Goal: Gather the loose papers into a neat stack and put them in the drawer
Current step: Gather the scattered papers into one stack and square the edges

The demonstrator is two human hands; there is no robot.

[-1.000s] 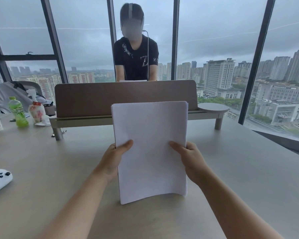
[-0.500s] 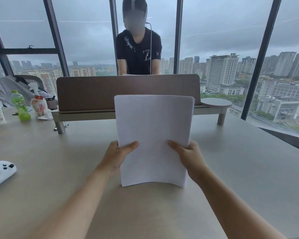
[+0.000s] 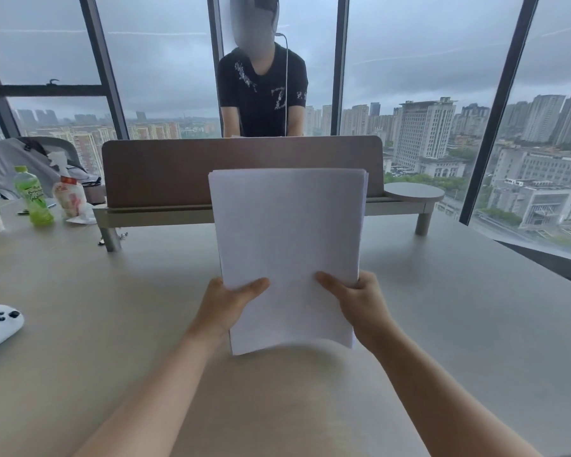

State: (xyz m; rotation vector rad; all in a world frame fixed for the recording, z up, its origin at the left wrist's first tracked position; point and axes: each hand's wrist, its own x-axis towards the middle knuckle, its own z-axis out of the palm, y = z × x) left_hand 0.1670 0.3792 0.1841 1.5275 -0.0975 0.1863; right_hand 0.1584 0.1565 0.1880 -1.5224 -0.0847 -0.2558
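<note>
Sheaf of plain white paper sheets point(image 3: 289, 245) upright above the near middle of the pale grey matte tabletop point(image 3: 459, 324), pinched at its lower left edge by left hand point(image 3: 226, 303) and lower right edge by right hand point(image 3: 365, 303), thumbs in front. Top edges fanned, not flush, bottom edge bowed and blurred. Risk: low grip on tall floppy sheets, so likely buckling or sheets slipping out; no drawer visible.

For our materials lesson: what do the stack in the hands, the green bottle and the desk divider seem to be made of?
Stack: white paper, matte; thin sheet edges show at the top and the bottom bows.
Bottle: probably clear plastic, glossy, the green seen through it.
Divider: brown and matte, perhaps fabric or laminate; the view cannot settle it.
</note>
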